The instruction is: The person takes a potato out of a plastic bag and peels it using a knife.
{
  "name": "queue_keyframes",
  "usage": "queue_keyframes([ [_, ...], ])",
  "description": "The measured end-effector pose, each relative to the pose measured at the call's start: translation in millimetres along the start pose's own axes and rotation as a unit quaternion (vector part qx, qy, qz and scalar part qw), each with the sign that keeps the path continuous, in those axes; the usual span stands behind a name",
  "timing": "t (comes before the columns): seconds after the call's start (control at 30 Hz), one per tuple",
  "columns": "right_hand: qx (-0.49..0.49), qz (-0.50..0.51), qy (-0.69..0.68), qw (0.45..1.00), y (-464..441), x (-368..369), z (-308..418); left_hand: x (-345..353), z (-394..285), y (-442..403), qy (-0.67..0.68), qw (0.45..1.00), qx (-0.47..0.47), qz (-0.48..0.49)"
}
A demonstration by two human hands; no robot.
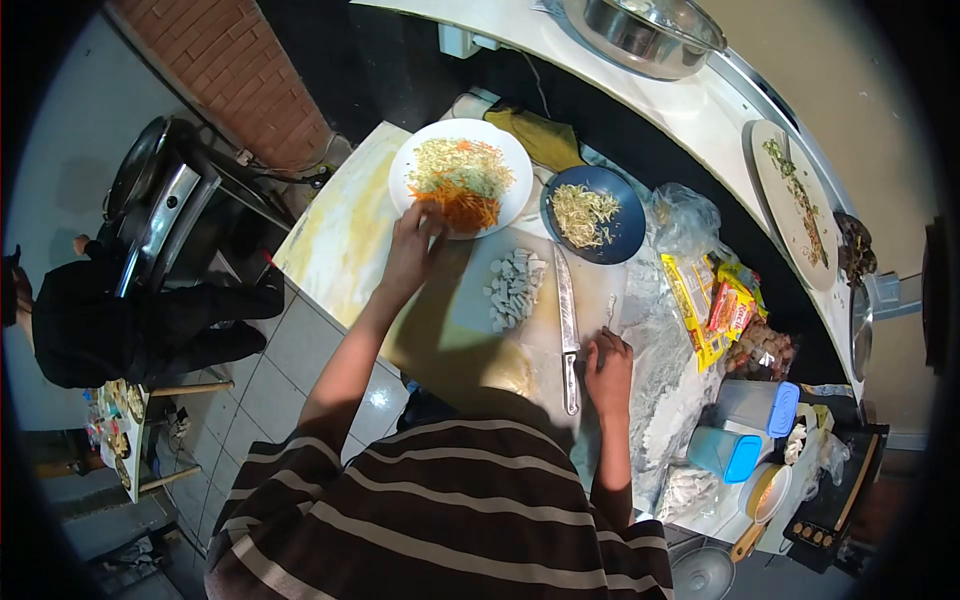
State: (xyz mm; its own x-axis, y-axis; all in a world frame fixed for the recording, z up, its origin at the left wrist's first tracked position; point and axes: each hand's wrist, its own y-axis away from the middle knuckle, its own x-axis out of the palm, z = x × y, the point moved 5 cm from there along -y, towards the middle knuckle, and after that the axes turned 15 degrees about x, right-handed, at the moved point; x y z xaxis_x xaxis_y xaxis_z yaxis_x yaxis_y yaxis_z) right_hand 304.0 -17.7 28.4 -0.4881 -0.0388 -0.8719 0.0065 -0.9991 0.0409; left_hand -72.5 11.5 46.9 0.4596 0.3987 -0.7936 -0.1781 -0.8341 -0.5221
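Note:
My left hand [415,238] reaches over the near rim of a white plate [402,170], its bent fingers closed on the shredded carrot [470,208]. Pale shredded vegetable [455,165], perhaps cabbage, covers the plate's far half. My right hand [608,368] rests on the work surface beside the handle of a long knife [567,310], fingers loosely bent and apart, holding nothing. The knife lies flat, its blade pointing away from me. Left of the blade, chopped whitish pieces [515,288] are heaped on the cutting board [470,335]. A dark blue plate [625,235] holds bean sprouts [583,214].
Yellow and red packets [700,305], a clear plastic bag [685,218] and blue-lidded containers [742,458] crowd the right side. A wooden-handled pan [768,495] sits nearer me. On the raised ledge stand a metal pot [650,40] and an oval plate [775,195]. Another person [120,320] is at the left.

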Motion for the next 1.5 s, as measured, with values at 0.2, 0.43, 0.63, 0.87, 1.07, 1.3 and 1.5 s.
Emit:
queue_keyframes([
  [0.2,-0.005,0.004,0.001,1.000,1,2,-8,-25,-1,3,0.038,0.998,-0.018,-0.057],
  [0.43,0.001,0.012,-0.024,1.000,-3,2,-9,21,-66,67,0.205,0.975,-0.082,0.018],
  [0.63,0.002,0.030,-0.058,0.998,-9,2,-16,17,-80,75,0.278,0.942,-0.184,0.024],
  [0.87,-0.010,0.050,-0.064,0.997,-6,5,-21,21,-81,86,0.211,0.974,-0.084,-0.021],
  [1.07,-0.033,0.068,-0.075,0.994,-11,7,-29,15,-84,97,0.282,0.946,-0.151,-0.053],
  [1.3,-0.045,0.043,-0.097,0.993,0,-5,-15,12,-90,105,0.283,0.946,-0.152,-0.039],
  [1.5,-0.031,0.089,-0.076,0.993,9,-11,-10,12,-84,122,0.379,0.903,-0.189,-0.071],
])
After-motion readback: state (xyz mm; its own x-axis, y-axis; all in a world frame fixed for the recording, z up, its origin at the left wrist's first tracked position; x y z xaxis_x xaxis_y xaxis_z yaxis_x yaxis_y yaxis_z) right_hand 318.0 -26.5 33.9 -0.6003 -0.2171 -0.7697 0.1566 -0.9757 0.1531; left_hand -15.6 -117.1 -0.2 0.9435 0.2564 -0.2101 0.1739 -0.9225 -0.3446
